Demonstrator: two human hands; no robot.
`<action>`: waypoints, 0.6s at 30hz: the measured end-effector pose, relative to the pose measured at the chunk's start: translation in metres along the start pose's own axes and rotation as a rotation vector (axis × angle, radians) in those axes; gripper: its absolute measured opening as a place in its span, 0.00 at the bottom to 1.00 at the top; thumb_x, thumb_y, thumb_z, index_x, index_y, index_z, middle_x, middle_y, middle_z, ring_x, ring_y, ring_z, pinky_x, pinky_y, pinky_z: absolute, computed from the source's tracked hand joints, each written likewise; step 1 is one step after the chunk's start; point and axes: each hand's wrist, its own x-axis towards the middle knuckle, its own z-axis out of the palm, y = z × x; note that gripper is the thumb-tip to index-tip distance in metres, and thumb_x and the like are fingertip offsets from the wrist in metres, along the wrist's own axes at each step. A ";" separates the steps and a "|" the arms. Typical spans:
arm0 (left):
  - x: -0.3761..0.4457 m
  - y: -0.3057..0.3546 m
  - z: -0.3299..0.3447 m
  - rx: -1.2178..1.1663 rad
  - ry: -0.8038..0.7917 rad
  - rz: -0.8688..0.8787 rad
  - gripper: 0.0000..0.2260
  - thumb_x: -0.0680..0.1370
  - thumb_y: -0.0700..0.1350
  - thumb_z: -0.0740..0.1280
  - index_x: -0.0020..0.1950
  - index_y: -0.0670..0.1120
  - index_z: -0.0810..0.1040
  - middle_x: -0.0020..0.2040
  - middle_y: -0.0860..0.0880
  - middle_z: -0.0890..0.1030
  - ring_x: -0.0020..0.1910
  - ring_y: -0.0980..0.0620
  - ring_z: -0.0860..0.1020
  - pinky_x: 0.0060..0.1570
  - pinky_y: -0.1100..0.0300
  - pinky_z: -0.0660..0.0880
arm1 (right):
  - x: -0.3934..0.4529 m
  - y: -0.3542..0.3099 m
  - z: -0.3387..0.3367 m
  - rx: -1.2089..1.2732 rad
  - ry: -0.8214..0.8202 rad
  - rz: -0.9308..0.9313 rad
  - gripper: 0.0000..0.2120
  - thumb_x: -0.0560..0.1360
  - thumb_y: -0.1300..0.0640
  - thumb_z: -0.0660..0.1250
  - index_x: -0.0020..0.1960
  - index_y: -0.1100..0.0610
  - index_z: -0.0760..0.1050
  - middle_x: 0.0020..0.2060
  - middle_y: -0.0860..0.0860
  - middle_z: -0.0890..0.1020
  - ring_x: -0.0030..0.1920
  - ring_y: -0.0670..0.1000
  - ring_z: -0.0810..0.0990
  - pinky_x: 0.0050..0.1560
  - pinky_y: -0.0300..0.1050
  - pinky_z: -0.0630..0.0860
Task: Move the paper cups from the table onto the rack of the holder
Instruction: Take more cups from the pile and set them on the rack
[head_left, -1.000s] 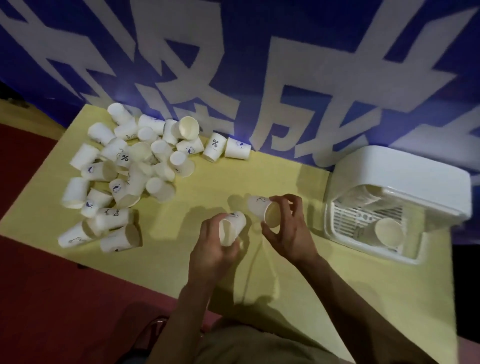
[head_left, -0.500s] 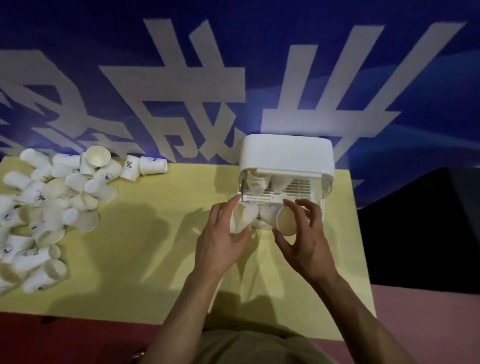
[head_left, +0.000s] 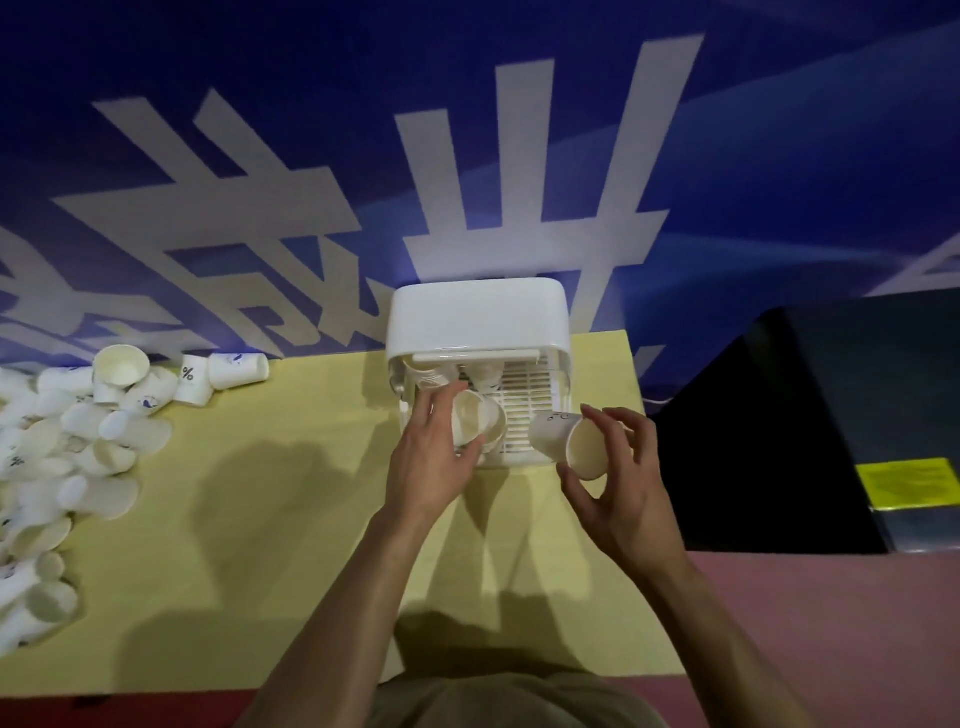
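Left hand (head_left: 434, 462) reaches into the open front of the white holder (head_left: 478, 317), fingers and thumb curled round a paper cup (head_left: 470, 423) lying on its side, mouth toward the person. The cup sits over the slatted rack (head_left: 524, 410), touching or nearly touching another cup beside it; whether it has already been set down cannot be told. Right hand (head_left: 615, 478) is just right of the holder's front, fingers and thumb pinching a second cup (head_left: 569, 444) by its rim end, tilted, base pointing at the rack, not yet on it.

Beyond the left hand's fingertips, at the back of the rack, at least two cups (head_left: 485, 376) are already in, partly hidden under the holder's lid. So a few are placed, two are in transit.

Well to the left of the left hand, a big loose pile of cups (head_left: 93, 431) lies on the yellow bench (head_left: 291, 499), most on their sides and jumbled, running out of view at the edge. Judging by this, the task is early: only a handful loaded, the bulk left. The rack looks small for that pile, so capacity may be an issue.
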 end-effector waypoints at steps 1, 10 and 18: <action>0.002 -0.001 0.005 0.014 -0.014 0.001 0.29 0.75 0.51 0.73 0.73 0.58 0.64 0.69 0.55 0.68 0.62 0.47 0.77 0.48 0.50 0.79 | 0.002 0.001 -0.001 0.014 0.002 0.005 0.31 0.75 0.49 0.74 0.74 0.45 0.66 0.70 0.47 0.64 0.62 0.41 0.70 0.53 0.24 0.69; 0.025 -0.013 0.037 0.095 -0.240 -0.076 0.34 0.78 0.55 0.72 0.80 0.53 0.62 0.72 0.51 0.65 0.70 0.45 0.69 0.68 0.44 0.70 | 0.022 -0.004 0.010 0.074 -0.025 -0.042 0.30 0.77 0.48 0.73 0.76 0.45 0.66 0.70 0.48 0.66 0.64 0.44 0.72 0.55 0.28 0.73; 0.028 -0.028 0.044 0.026 -0.329 -0.150 0.40 0.78 0.56 0.71 0.83 0.57 0.51 0.75 0.48 0.64 0.72 0.46 0.69 0.66 0.44 0.72 | 0.043 -0.012 0.028 0.057 -0.110 -0.104 0.31 0.77 0.45 0.72 0.77 0.47 0.65 0.70 0.47 0.67 0.67 0.47 0.73 0.58 0.44 0.79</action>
